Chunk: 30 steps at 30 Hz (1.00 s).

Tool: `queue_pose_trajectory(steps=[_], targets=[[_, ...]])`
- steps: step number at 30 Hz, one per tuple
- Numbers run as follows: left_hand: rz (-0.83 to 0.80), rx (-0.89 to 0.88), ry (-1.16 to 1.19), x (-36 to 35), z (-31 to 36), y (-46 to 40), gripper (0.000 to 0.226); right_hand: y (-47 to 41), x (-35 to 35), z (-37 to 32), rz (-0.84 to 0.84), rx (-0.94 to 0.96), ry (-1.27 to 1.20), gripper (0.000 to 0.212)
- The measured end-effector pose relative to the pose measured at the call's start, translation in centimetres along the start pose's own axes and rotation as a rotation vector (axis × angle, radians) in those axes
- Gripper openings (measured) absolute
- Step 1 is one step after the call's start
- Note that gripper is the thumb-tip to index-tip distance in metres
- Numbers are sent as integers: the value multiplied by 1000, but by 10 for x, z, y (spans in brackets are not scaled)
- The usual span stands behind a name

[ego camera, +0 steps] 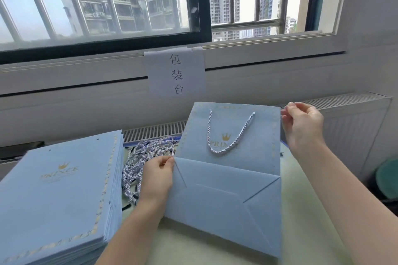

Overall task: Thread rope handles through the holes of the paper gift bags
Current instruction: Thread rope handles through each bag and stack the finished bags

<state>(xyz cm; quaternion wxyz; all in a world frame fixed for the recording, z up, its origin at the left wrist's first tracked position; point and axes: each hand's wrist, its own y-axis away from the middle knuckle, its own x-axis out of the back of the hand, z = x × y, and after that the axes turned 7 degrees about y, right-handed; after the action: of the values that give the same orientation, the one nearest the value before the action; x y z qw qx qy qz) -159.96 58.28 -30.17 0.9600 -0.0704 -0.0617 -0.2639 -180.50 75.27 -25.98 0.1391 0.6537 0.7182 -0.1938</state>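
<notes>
Presently, from my remote station, I record one flat light-blue paper gift bag (232,178) held over the middle of the desk (301,232), its folded base toward me and its mouth tilted up toward the window sill. A twisted rope handle (228,133) is threaded through both top holes of the facing panel and hangs in a loop over the gold crown print. The left hand (158,176) pinches the bag's left edge at the base fold, thumb and fingers closed on the paper. The right hand (301,125) pinches the upper right corner, fingers curled. A stack of unthreaded bags (58,200) occupies the desk's left side; a heap of loose rope handles (144,157) lies between stack and held bag. A paper sign (175,73) hangs from the sill.
</notes>
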Motion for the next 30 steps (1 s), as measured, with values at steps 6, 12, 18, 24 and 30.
queue_pose_trajectory(steps=[6,12,18,24,30], targets=[[18,202,404,1,4,2,26,42,-13,10,-719,-326,495,21],[-207,295,528,-14,12,28,28,89,-39,63,-1234,-569,355,68],[-285,118,294,-22,11,22,18,86,-37,60,-1123,-484,157,46],[-252,-123,584,-10,20,23,59,48,-35,34,-573,-431,-100,19],[-169,37,763,-4,25,18,52,22,-6,17,-552,-349,194,25]])
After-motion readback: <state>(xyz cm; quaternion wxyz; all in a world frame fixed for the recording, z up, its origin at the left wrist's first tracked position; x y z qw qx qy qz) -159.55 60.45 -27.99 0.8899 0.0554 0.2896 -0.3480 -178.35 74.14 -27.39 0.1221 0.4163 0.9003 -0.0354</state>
